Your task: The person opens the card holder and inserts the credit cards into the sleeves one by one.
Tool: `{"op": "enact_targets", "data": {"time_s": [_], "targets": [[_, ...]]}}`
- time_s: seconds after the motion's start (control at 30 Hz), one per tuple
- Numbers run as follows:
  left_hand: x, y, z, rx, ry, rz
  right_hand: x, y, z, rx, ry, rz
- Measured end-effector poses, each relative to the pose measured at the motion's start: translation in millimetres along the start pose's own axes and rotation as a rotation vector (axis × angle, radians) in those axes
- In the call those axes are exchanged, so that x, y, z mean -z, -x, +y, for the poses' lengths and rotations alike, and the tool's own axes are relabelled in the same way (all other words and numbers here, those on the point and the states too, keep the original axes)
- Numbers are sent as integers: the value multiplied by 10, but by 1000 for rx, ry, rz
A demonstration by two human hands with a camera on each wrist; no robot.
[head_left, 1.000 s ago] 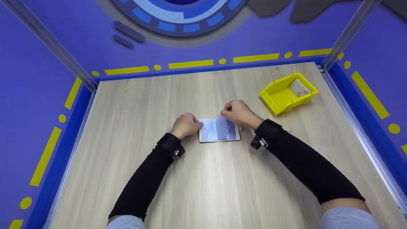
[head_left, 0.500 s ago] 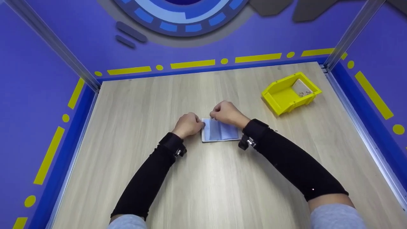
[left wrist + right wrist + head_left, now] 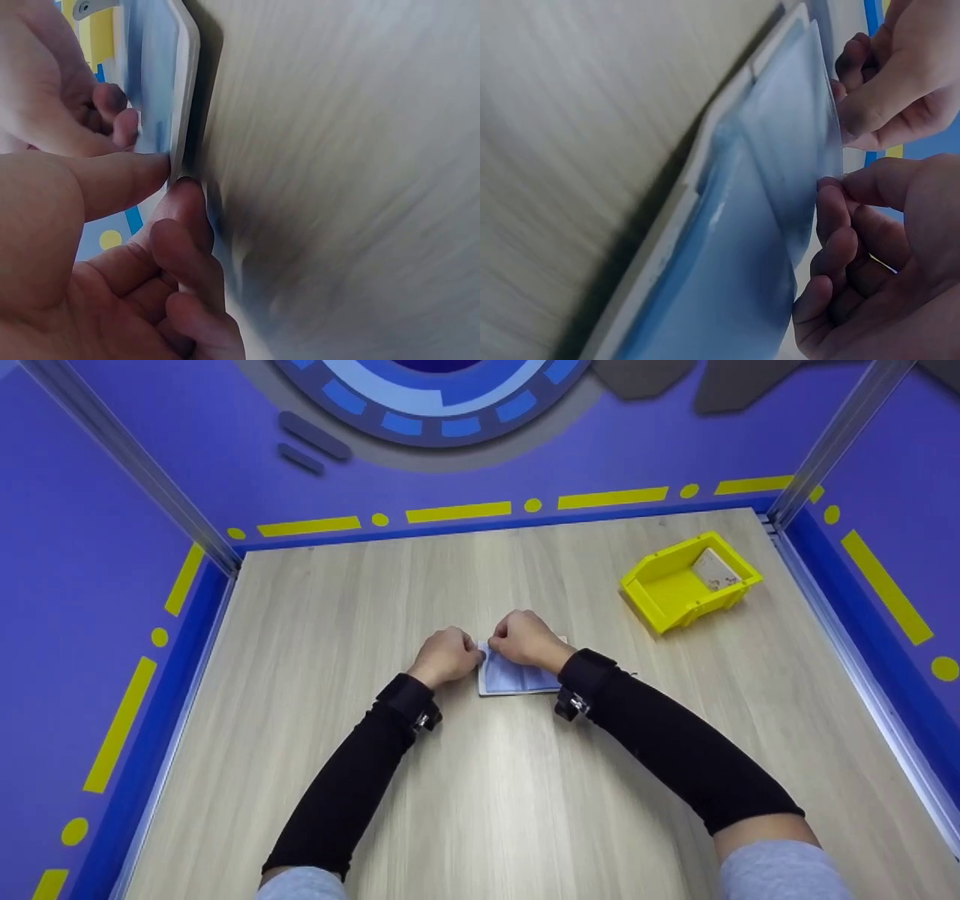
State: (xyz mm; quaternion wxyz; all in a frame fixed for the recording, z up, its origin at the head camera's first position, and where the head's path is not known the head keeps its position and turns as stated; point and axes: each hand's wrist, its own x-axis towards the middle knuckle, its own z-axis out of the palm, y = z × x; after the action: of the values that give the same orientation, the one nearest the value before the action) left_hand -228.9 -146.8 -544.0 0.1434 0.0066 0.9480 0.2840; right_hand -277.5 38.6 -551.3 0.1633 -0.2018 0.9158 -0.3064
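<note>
A small card holder [image 3: 514, 681] with translucent bluish plastic sleeve pages lies spread on the table, its long side running left to right. My left hand [image 3: 444, 654] grips its left edge. In the left wrist view, the thumb rests on top of that edge [image 3: 182, 97] and a finger sits beneath it. My right hand [image 3: 527, 641] is above the holder, close to the left hand. Thumb and fingertip pinch the border of a plastic sleeve page [image 3: 793, 142], seen raised over the sleeve below in the right wrist view. A snap button [image 3: 85, 7] shows at the holder's far end.
A yellow open-front bin [image 3: 671, 585] stands at the back right of the wooden table [image 3: 375, 585], with a pale label or card inside. Blue printed walls [image 3: 450, 480] border the table at the back and sides.
My right hand has moved leftward and slightly down across the holder, carrying the pinched sleeve page from the right side over to the left. My left hand has stayed at the left edge.
</note>
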Motion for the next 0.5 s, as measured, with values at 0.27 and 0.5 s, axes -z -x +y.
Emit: {"op": "enact_targets", "data": {"time_s": [0.27,0.5], "targets": [[-8,-1,-19,9,5,-5,20,20,36,68,41,-25],[5,16,-3,18,1,0,22,29,75,118,32,-41]]}}
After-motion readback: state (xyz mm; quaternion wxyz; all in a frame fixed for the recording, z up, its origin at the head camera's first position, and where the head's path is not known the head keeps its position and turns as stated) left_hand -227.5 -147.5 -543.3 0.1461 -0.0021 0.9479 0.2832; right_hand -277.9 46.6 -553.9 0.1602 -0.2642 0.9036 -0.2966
